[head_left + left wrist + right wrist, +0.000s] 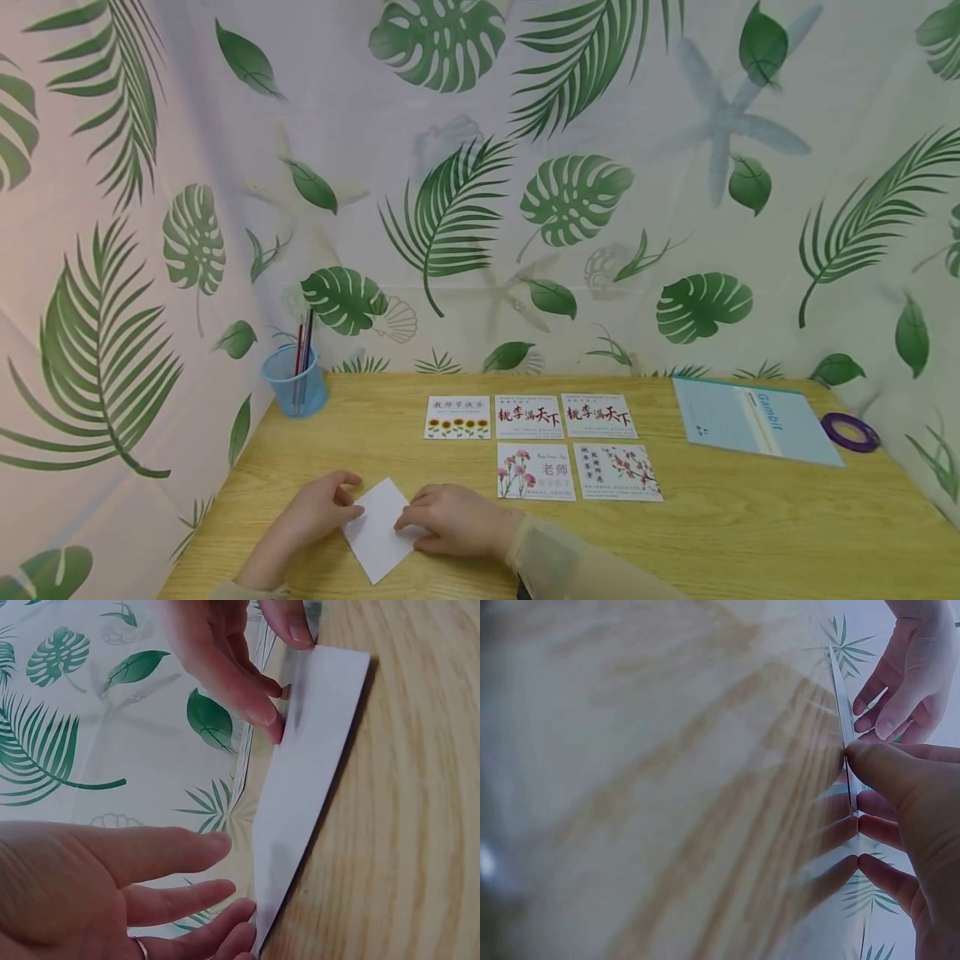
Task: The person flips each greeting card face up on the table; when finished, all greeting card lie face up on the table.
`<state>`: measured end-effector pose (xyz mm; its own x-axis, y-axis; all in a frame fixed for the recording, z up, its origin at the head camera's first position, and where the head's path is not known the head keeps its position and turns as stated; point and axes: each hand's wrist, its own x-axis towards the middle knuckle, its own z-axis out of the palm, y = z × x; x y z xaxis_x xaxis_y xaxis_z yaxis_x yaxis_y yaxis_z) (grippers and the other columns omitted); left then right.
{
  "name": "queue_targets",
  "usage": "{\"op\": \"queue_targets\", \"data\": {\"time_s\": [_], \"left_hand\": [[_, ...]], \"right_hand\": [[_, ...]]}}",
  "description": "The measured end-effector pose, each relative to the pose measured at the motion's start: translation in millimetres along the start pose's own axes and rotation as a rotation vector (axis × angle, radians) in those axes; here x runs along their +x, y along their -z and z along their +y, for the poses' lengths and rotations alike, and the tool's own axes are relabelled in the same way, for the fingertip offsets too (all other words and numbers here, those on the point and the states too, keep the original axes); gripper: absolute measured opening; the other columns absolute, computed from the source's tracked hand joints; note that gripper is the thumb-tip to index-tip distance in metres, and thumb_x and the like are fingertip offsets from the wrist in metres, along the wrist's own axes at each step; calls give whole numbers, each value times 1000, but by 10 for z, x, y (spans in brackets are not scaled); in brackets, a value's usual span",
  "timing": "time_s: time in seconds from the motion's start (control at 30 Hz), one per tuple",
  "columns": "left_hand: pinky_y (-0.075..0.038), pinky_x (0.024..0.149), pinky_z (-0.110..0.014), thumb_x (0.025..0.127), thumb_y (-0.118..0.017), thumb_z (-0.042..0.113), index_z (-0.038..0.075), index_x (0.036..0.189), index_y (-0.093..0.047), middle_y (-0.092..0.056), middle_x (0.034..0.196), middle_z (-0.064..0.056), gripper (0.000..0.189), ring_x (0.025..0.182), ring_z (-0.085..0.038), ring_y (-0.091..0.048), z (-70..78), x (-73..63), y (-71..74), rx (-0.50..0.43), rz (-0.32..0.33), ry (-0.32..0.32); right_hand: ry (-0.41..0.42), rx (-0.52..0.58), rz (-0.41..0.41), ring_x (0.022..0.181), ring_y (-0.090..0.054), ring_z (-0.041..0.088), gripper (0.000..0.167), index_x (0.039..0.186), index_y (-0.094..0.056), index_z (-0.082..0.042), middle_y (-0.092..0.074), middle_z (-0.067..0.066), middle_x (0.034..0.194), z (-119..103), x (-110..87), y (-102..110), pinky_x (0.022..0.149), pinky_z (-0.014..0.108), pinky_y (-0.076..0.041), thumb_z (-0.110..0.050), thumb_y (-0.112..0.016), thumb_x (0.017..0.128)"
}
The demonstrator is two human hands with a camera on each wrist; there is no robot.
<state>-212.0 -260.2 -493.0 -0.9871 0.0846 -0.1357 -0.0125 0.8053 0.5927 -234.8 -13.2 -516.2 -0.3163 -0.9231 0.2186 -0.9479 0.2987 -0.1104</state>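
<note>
A plain white square card (378, 533) lies turned cornerwise on the wooden table near its front edge. My left hand (318, 512) is at the card's left corner. In the left wrist view, this left hand (142, 892) touches the card's edge with its lower fingertips while the thumb stands apart. At the right corner my right hand (461, 521) holds the card between thumb and fingers. In the right wrist view, the right hand's thumb rests at the card's thin edge (841, 697), with other fingertips down on the shiny tabletop.
Several printed cards (536, 472) lie in two rows behind my right hand. A blue mesh pen cup (296, 383) stands at the back left. At the right are a light-blue notebook (757, 421) and a purple roll of tape (851, 432). Leaf-patterned cloth hangs behind.
</note>
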Motion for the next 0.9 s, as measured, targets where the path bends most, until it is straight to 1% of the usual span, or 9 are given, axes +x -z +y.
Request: {"op": "queue_targets", "data": {"time_s": [0.1,0.27,0.43,0.57,0.67,0.77,0.9], "left_hand": [[-52,68,-33,82,-77,9,1,119,-63,-65,87,-5,40,79,-17,-59,8,-7,-5,-15,-13,15],[-52,69,-34,82,-77,11,1,118,-63,-65,87,-6,40,80,-18,-60,28,-15,-6,-20,-30,35],[-50,68,-32,83,-77,11,0,118,-63,-64,87,-6,40,80,-18,-58,37,-13,-4,-37,-28,47],[-49,67,-30,84,-75,11,-1,118,-64,-63,88,-6,37,81,-18,-57,46,-14,10,-59,-15,54],[-48,66,-29,84,-73,8,-1,115,-66,-62,87,-6,33,80,-18,-56,51,-19,22,-84,3,46],[-46,65,-28,83,-71,4,1,111,-69,-61,85,-6,28,80,-18,-54,49,-31,27,-112,20,43],[-45,63,-28,82,-69,0,5,105,-73,-61,85,-5,24,80,-18,-53,39,-41,27,-139,22,46]], "right_hand": [[0,6,-2,112,-63,7,28,118,-68,-19,-71,-8,114,3,-1,-8,99,15,-47,-26,-71,92],[-5,8,-9,112,-62,7,27,118,-68,-19,-71,-8,114,4,-9,-10,98,15,-47,-26,-70,92],[-15,-2,-13,113,-62,7,27,119,-68,-20,-70,-8,115,9,-17,-10,98,15,-47,-27,-70,93],[-24,6,-19,113,-62,7,27,119,-68,-20,-70,-8,115,10,-22,-1,97,15,-47,-27,-69,93],[-25,14,-19,112,-62,6,28,119,-68,-20,-70,-8,115,10,-23,18,97,14,-47,-26,-70,92],[-27,28,-23,112,-61,6,29,119,-68,-20,-70,-9,115,10,-23,28,97,14,-46,-26,-71,91],[-27,54,-32,113,-61,6,31,120,-67,-21,-69,-9,116,10,-24,27,98,14,-45,-27,-71,90]]}}
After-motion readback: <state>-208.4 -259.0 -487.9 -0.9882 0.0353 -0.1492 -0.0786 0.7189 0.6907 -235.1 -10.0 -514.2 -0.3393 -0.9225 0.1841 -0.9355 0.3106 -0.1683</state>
